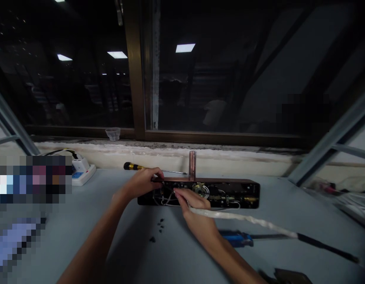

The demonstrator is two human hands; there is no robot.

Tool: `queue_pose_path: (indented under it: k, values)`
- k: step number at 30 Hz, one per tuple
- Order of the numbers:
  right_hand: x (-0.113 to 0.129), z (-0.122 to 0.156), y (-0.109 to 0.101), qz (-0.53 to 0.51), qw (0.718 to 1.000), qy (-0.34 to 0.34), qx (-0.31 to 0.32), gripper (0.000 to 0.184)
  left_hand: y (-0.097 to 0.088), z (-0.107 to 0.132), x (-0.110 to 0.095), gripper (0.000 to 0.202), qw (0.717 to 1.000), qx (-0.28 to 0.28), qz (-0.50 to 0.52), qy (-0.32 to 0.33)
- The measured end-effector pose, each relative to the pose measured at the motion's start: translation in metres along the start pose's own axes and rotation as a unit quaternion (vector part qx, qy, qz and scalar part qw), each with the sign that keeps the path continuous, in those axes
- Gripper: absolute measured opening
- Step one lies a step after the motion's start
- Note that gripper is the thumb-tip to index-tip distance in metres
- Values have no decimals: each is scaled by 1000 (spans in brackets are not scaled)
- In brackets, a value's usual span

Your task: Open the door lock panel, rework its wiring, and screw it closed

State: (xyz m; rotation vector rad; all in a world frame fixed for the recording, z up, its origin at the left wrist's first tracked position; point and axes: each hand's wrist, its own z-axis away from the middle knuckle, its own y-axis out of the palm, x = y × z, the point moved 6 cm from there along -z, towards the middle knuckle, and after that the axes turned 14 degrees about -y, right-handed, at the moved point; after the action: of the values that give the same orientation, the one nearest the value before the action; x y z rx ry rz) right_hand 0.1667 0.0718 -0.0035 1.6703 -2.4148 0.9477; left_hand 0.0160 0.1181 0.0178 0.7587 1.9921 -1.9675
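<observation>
A long black housing lies on its side on the table, its open face showing brass fittings, a round brass part and loose wires. From its far edge rises a copper-coloured tube. My left hand is closed on the housing's upper left edge, fingers over the rim. My right hand pinches at a thin white wire inside the left half; the fingertips partly hide it. A white-sleeved cable with a black end runs from behind the right hand out to the right.
Behind the housing lies a yellow-and-black screwdriver. A blue-handled screwdriver is beside my right forearm. Several small dark screws lie in front. A power strip stands at left, a clear plastic cup on the sill.
</observation>
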Motion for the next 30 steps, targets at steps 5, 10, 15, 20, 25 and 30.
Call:
queue_pose_path:
  k: [5, 10, 15, 20, 25, 30]
  values:
    - [-10, 4, 0, 7, 997, 71, -20, 23, 1, 0, 1, 13, 1000, -5, -4, -5]
    - [-11, 2, 0, 18, 995, 96, -17, 22, 1, -2, 1, 15, 999, -25, -18, -7]
    - [-11, -1, 0, 29, 996, 86, -12, 22, 2, -2, 0, 14, 1000, -6, 8, -2]
    - [-7, 0, 4, 49, 998, 50, 7, 24, 2, -2, 2, 12, 1000, -1, 16, -10]
    - [-2, 2, 8, 62, 997, 33, 19, 24, -1, -1, -4, 10, 999, -35, -31, -18]
    - [0, 0, 9, 76, 997, 8, 27, 22, -3, -1, -10, 13, 993, -57, -93, -36]
